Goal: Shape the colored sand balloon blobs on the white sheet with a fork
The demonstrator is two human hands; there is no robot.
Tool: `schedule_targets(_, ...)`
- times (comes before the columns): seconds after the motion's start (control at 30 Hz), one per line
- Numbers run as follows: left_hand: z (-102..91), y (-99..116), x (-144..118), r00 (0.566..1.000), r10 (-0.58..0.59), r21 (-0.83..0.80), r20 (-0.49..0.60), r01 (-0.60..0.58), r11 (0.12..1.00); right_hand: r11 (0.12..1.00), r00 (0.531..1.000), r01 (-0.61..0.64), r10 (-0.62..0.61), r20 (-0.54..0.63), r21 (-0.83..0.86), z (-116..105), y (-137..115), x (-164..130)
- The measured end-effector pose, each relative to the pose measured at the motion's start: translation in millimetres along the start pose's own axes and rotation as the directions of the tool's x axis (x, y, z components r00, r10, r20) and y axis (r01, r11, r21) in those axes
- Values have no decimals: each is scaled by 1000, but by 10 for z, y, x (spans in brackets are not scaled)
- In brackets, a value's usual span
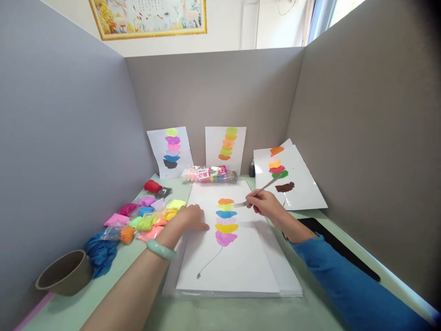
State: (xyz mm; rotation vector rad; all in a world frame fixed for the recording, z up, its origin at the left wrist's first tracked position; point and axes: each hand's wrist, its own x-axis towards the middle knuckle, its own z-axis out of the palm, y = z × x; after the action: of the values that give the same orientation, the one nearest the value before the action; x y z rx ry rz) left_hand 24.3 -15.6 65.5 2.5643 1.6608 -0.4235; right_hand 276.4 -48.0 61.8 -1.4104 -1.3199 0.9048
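Pressing clay texture with the fork is what I read as the step in hand: the tines sit at the right edge of the orange blob, top of the coloured stack on the white sheet. To do it well I'd keep the fork low and shallow, push lightly so the orange doesn't smear into the yellow-green patch under it, and keep the paper pinned.

My right hand is closed round the fork handle in a pencil-type pinch, fingers curled, handle angling up and right. My left hand lies mostly flat, fingers loosely bent, pressing the sheet's left side just beside the stack; it grips nothing. Clay packets lie just left of that hand on the tabletop. Finished sheets lean on the back wall, well apart.
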Motion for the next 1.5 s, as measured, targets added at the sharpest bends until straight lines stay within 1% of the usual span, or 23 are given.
schedule_targets(0.07, 39, -31, 21, 999, 20, -12, -31, -20, 1000, 999, 1000, 21, -21, 0, 33, 42, -45, 22)
schedule_targets(0.13, 93, -58, 25, 998, 35, -36, -60, -38, 999, 994, 998, 52, -50, -22, 94, 116, 4, 41)
schedule_targets(0.23, 175, -83, -1, 995, 46, -68, -93, -52, 996, 984, 996, 77, -70, -47, 163, 243, 197, 55)
schedule_targets(0.37, 261, -80, -69, 992, 31, -99, -119, -43, 994, 977, 997, 62, -50, -63, 203, 339, 457, 59)
schedule_targets(0.47, 290, -47, -118, 994, 6, -109, -105, -18, 994, 975, 996, 23, -2, -94, 221, 337, 549, 55)
schedule_targets(0.6, 288, 35, -152, 998, -27, -100, -59, 21, 995, 971, 989, -41, 73, -128, 238, 311, 582, 46)
schedule_targets(0.67, 288, 82, -149, 998, -46, -90, -51, 41, 995, 973, 989, -48, 78, -128, 224, 312, 600, 44)
schedule_targets(0.87, 313, 158, -115, 996, -77, -83, -45, 73, 994, 990, 993, 21, -5, -115, 142, 335, 680, 44)
schedule_targets(0.97, 316, 146, -117, 996, -64, -100, -60, 58, 993, 991, 995, 33, -20, -101, 127, 338, 693, 43)
schedule_targets(1.13, 333, 110, -127, 996, -52, -71, -66, 47, 996, 995, 993, 77, -69, -99, 71, 356, 686, 27)
schedule_targets(1.33, 358, 80, -111, 996, -24, -60, -84, 19, 998, 974, 965, 224, -224, -138, -17, 360, 690, 7)
schedule_targets(1.43, 325, 86, -127, 997, -19, -55, -77, 15, 998, 962, 951, 272, -269, -154, -4, 348, 661, 13)
schedule_targets(1.5, 296, 96, -163, 998, -11, -52, -64, 7, 999, 957, 945, 287, -276, -174, 37, 338, 626, 18)
